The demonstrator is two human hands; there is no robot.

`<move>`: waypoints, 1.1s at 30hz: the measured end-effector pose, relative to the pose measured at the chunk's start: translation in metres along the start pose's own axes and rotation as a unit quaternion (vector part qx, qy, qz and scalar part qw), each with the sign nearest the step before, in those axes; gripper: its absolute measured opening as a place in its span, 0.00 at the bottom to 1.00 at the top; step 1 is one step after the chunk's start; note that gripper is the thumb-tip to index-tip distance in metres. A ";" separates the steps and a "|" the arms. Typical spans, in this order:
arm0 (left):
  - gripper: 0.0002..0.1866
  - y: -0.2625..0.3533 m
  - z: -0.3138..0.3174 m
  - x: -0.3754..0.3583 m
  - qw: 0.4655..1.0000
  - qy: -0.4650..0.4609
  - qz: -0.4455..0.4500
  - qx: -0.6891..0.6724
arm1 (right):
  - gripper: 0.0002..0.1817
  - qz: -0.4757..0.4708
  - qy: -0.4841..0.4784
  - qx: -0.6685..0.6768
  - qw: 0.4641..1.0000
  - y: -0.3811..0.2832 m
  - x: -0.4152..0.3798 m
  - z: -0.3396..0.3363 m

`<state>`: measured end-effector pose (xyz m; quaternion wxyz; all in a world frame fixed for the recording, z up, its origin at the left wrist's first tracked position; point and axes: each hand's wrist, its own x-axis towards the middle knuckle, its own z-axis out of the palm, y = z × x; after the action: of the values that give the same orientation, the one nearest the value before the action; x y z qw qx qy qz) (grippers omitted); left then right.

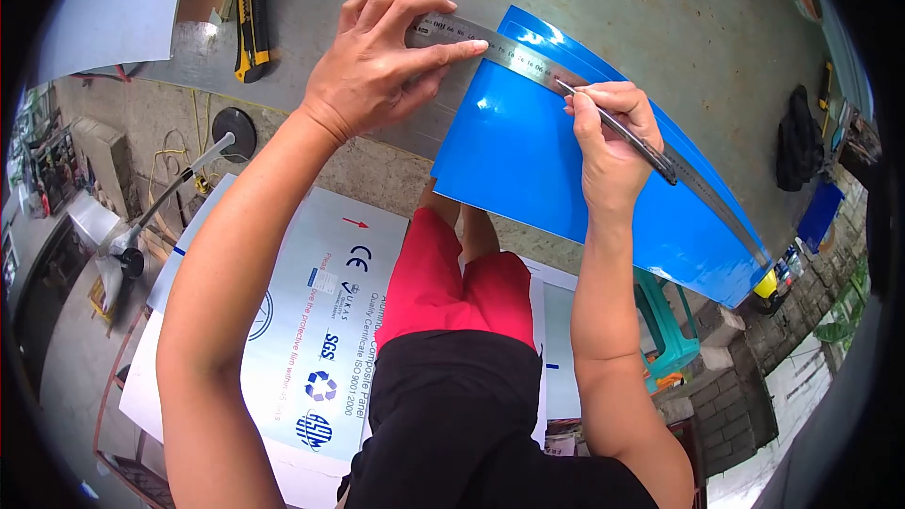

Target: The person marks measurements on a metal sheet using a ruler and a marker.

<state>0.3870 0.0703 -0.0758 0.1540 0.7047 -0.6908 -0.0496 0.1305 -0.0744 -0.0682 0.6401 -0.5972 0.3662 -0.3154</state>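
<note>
A glossy blue sheet lies on the grey metal table, its near edge over the table's front. A long metal ruler with black numbers lies across the sheet's far part. My left hand holds the ruler's left end, the thumb and fingers on either side of it. In my right hand is a dark pen, gripped in a writing hold. Its tip is at the ruler's edge, on or just above the blue sheet. My right hand hides part of the ruler.
A yellow-and-black utility knife lies at the table's back left, near a pale panel. Printed composite panels stand below the table's front edge. A green stool is at right. A dark cloth lies at the far right.
</note>
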 end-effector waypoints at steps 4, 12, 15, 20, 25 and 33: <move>0.29 -0.001 0.000 0.000 1.000 0.010 0.006 -0.001 | 0.07 -0.014 -0.001 -0.017 1.000 -0.001 -0.002 -0.001; 0.28 0.001 -0.001 0.000 1.000 0.004 0.000 0.000 | 0.07 -0.035 -0.029 -0.085 0.995 -0.001 -0.007 0.015; 0.28 0.001 -0.001 0.000 1.000 0.008 0.004 0.000 | 0.07 -0.036 -0.023 -0.091 0.995 -0.003 -0.005 0.020; 0.28 0.000 -0.001 0.000 1.000 0.006 0.005 0.002 | 0.07 -0.043 -0.016 -0.120 0.992 0.001 -0.003 0.014; 0.28 -0.001 0.001 -0.001 1.000 0.008 0.007 0.004 | 0.08 -0.041 0.018 -0.097 0.994 0.005 0.000 -0.004; 0.29 0.000 -0.001 0.000 1.000 0.007 0.003 -0.005 | 0.07 -0.045 -0.014 -0.125 0.991 0.003 -0.001 0.020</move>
<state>0.3870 0.0701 -0.0747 0.1621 0.7020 -0.6918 -0.0478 0.1467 -0.0626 -0.0707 0.5512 -0.6926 0.3664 -0.2869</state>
